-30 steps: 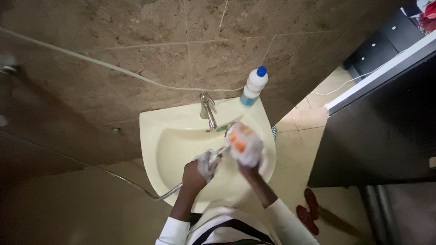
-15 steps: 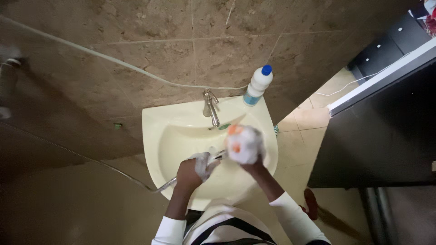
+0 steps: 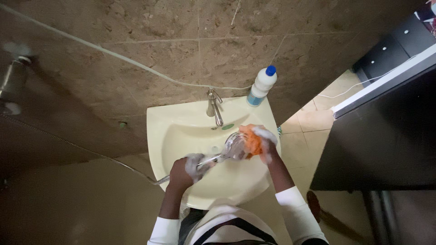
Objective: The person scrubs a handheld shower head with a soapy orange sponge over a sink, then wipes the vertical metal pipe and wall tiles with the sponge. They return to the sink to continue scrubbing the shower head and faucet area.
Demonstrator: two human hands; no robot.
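I stand over a cream wash basin [image 3: 163,136]. My left hand [image 3: 185,169], covered in white foam, grips the handle of a chrome hand shower head [image 3: 234,146] held over the bowl. My right hand [image 3: 265,144], also foamy, presses an orange sponge [image 3: 252,139] against the right side of the shower head. The shower's metal hose [image 3: 91,152] runs off to the left from my left hand.
A chrome tap [image 3: 215,106] stands at the back of the basin. A white bottle with a blue cap [image 3: 262,86] sits on the basin's back right corner. Brown tiled wall behind. A dark cabinet [image 3: 386,131] stands to the right, red slippers [image 3: 313,199] on the floor.
My right hand has turned, so the orange sponge now shows and the chrome shower head is uncovered. The view has drifted slightly, shifting the basin to the right.
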